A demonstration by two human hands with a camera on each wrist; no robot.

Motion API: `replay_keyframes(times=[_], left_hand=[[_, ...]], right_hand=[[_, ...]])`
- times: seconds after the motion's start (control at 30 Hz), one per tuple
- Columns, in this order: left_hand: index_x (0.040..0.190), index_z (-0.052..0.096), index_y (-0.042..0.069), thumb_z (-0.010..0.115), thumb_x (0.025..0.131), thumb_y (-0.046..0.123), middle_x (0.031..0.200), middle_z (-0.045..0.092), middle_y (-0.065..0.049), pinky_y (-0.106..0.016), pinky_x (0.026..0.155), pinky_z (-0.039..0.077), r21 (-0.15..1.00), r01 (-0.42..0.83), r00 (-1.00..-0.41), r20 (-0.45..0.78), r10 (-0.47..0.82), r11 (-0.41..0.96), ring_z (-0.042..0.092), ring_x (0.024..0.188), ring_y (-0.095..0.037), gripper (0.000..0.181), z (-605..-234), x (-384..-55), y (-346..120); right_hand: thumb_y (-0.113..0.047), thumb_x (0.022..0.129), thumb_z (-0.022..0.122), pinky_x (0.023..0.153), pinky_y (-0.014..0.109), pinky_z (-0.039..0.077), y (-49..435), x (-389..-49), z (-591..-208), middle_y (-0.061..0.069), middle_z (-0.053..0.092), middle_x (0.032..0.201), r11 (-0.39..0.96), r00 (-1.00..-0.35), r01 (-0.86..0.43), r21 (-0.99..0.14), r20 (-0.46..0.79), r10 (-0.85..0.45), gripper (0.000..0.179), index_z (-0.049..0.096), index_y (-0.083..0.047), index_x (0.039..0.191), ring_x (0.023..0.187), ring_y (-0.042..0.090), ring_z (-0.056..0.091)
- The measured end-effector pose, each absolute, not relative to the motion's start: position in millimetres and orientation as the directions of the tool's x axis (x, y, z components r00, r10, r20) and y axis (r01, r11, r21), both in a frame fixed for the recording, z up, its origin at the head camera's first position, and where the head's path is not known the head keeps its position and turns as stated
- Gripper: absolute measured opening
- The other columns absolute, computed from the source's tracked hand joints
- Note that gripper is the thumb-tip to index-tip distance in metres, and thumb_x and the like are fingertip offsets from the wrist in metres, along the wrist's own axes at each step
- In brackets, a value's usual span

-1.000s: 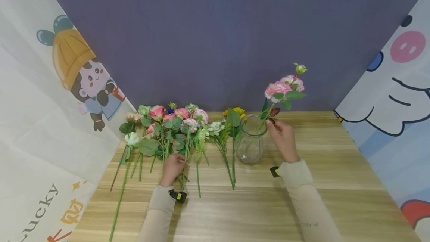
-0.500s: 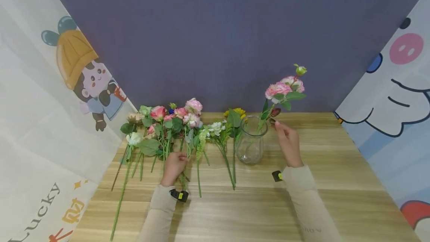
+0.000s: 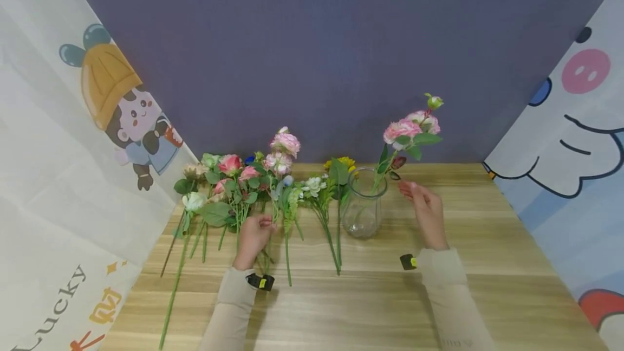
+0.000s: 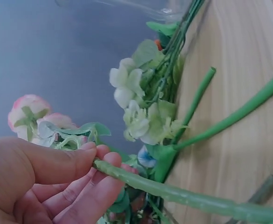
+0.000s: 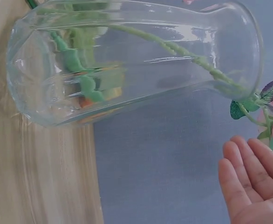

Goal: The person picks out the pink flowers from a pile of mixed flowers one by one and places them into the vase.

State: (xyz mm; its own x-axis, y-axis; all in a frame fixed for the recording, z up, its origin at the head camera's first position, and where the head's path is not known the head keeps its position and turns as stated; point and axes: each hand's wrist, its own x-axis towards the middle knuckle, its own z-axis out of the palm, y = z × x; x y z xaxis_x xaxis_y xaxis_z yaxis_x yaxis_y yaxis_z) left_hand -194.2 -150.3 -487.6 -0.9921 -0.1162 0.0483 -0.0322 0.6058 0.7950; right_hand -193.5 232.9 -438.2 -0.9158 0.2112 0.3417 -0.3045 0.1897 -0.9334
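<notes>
My left hand (image 3: 254, 238) pinches the green stem (image 4: 141, 183) of a pink-and-white flower (image 3: 285, 145) between thumb and fingertips. Its blooms stand raised above the other flowers in the head view. A clear glass vase (image 3: 363, 215) stands upright on the table, holding one pink flower stem (image 5: 174, 49) that leans over the rim to the right. That flower's pink blooms (image 3: 407, 129) and a green bud rise above the vase. My right hand (image 3: 426, 213) is just right of the vase, fingers extended and holding nothing, close to the dark leaves (image 5: 270, 91) by the rim.
Artificial flowers lie in a row on the wooden table (image 3: 351, 313): a red rose (image 3: 229, 164), a white rose (image 3: 194, 201) on a long stem, white blossoms (image 3: 314, 184) and a yellow flower (image 3: 343, 163) behind leaves. A dark wall (image 3: 312, 58) backs the table; printed curtains flank it.
My right hand has let go near the vased flower's leaves and drawn back right and down. The pink-and-white flower in my left hand has risen out of the row.
</notes>
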Motion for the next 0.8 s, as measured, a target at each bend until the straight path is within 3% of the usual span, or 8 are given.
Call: replay_keyframes(times=[0.1, 0.2, 0.33, 0.43, 0.63, 0.8], left_hand=[[0.102, 0.069, -0.003, 0.070, 0.084, 0.008, 0.093, 0.070, -0.016, -0.039, 0.072, 0.054, 0.792, -0.018, -0.990, 0.070, -0.119, 0.610, 0.066, 0.088, -0.029, 0.021, -482.8, -192.6, -147.8], [0.102, 0.069, -0.004, 0.070, 0.084, 0.007, 0.093, 0.070, -0.017, -0.039, 0.072, 0.054, 0.798, 0.012, -0.988, 0.101, -0.114, 0.602, 0.066, 0.087, -0.029, 0.022, -477.9, -192.0, -145.0], [0.103, 0.069, -0.004, 0.070, 0.084, 0.007, 0.092, 0.070, -0.016, -0.037, 0.071, 0.055, 0.817, 0.055, -0.984, 0.141, -0.106, 0.575, 0.066, 0.086, -0.028, 0.022, -471.3, -191.1, -141.3], [0.105, 0.068, -0.003, 0.070, 0.084, 0.007, 0.094, 0.070, -0.016, -0.037, 0.071, 0.055, 0.830, 0.083, -0.981, 0.166, -0.102, 0.552, 0.066, 0.087, -0.028, 0.023, -466.7, -190.1, -138.4], [0.103, 0.069, -0.003, 0.071, 0.083, 0.006, 0.093, 0.070, -0.015, -0.034, 0.067, 0.056, 0.843, 0.127, -0.972, 0.211, -0.105, 0.523, 0.066, 0.084, -0.027, 0.022, -459.0, -190.1, -130.5], [0.101, 0.069, -0.003, 0.072, 0.082, 0.006, 0.090, 0.070, -0.016, -0.036, 0.069, 0.056, 0.850, 0.161, -0.964, 0.245, -0.104, 0.502, 0.067, 0.083, -0.028, 0.021, -453.4, -189.1, -119.8]], right_hand=[[-0.017, 0.100, 0.047, 0.083, 0.016, 0.050, 232.2, -191.1, -439.2, 0.012, 0.067, 0.108, 0.167, -0.911, -0.310, -0.936, 0.343, 0.228, 0.035, 0.059, 0.013, 0.114, 0.093, 0.007, 0.064], [-0.013, 0.098, 0.050, 0.081, 0.014, 0.050, 227.3, -181.7, -429.2, 0.008, 0.068, 0.103, 0.165, -0.912, -0.307, -0.937, 0.339, 0.230, 0.032, 0.058, 0.016, 0.111, 0.089, 0.004, 0.064], [-0.011, 0.097, 0.053, 0.081, 0.017, 0.051, 224.8, -173.5, -422.8, 0.011, 0.068, 0.103, 0.162, -0.921, -0.278, -0.947, 0.311, 0.233, 0.030, 0.058, 0.015, 0.111, 0.086, 0.005, 0.064], [-0.011, 0.095, 0.056, 0.082, 0.018, 0.051, 227.4, -176.7, -432.6, 0.004, 0.069, 0.100, 0.142, -0.923, -0.262, -0.955, 0.291, 0.251, 0.029, 0.058, 0.012, 0.112, 0.088, 0.010, 0.064], [-0.012, 0.092, 0.062, 0.081, 0.019, 0.051, 220.8, -174.9, -437.6, 0.005, 0.070, 0.099, 0.093, -0.919, -0.287, -0.953, 0.301, 0.255, 0.031, 0.059, 0.011, 0.112, 0.086, 0.009, 0.065], [-0.014, 0.092, 0.062, 0.081, 0.020, 0.052, 210.3, -168.0, -435.1, -0.004, 0.071, 0.094, 0.080, -0.923, -0.299, -0.951, 0.310, 0.229, 0.029, 0.062, 0.009, 0.109, 0.087, 0.013, 0.066]])
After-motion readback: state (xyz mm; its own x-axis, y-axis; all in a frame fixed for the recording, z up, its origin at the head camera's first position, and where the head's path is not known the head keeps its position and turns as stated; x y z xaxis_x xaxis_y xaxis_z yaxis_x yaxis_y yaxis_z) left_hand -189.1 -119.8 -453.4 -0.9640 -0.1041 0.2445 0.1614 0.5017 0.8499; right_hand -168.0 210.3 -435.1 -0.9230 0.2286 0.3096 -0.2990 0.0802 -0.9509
